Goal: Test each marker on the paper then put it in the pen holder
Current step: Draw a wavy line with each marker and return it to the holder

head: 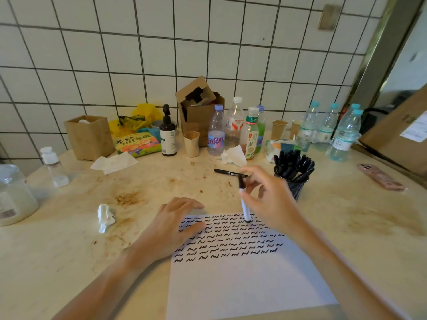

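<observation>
A white sheet of paper lies in front of me, its upper half covered with rows of black squiggles. My right hand holds a white-barrelled marker nearly upright, its lower end on the paper's top edge. My left hand rests flat on the paper's upper left corner. A black mesh pen holder packed with several black markers stands just right of my right hand. One black marker lies loose on the table behind my right hand.
Crumpled tissues lie left of the paper. Bottles, paper cups, a cardboard box and a snack bag line the tiled wall. A phone lies at the right, a jar at the left edge.
</observation>
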